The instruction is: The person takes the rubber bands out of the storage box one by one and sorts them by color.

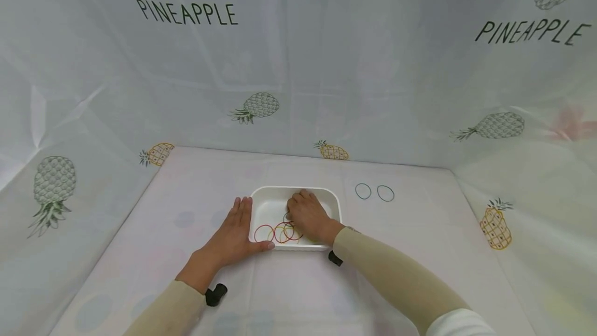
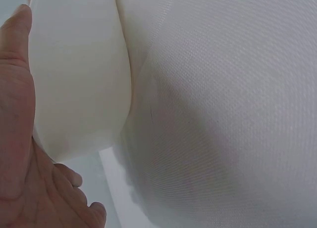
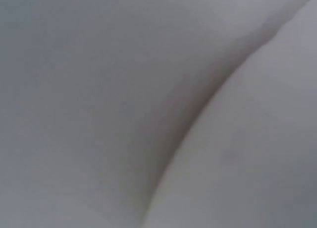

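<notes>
Head view: white tray lies long side left-right; left hand flat against its left rim, fingers straight; right hand inside it, fingers curled over rubber bands.

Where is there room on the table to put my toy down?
Bare cloth lies left of the left hand, in front of the white tray toward the back wall, and nearer the person between the two sleeves. The tray is crowded: rubber bands and the right hand fill it. Two green rubber bands lie to its right.
</notes>
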Demonstrator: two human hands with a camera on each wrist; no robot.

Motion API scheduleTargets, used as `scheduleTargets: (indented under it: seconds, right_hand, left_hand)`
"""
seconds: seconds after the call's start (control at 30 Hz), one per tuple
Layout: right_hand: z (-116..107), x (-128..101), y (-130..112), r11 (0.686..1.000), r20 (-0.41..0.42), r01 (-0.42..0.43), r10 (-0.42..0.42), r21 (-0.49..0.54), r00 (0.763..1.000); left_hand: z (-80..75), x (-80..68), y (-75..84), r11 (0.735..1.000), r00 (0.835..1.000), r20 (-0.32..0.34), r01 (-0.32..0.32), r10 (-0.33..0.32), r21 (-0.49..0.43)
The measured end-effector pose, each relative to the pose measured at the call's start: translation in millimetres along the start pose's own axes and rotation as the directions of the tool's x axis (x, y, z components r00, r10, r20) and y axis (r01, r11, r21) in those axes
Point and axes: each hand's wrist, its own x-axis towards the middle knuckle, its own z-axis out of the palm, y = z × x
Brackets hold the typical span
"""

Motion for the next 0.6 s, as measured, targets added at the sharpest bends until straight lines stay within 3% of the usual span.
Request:
scheduleTargets:
  seconds: [0.13,0.37,0.6]
  right_hand:
    - [-5.5,0.9,-1.8,0.998,0.034,-0.024,0.022,0.061,0.999]
    - [-9.1,1.4,-4.2,0.998,0.061,-0.039,0.035,0.051,0.997]
    - [-7.8,-1.5,-2.4,0.999,0.049,0.027,-0.025,-0.039,0.999]
  left_hand:
    - [-1.1,-0.4,2.0,1.000,1.000,0.003,0.003,-0.003,0.001]
    - [-1.5,-1.2,2.3,1.000,1.000,0.000,-0.011,0.011,0.014]
    - [-0.2,-0.9,2.8,1.000,1.000,-0.007,-0.011,0.011,0.025]
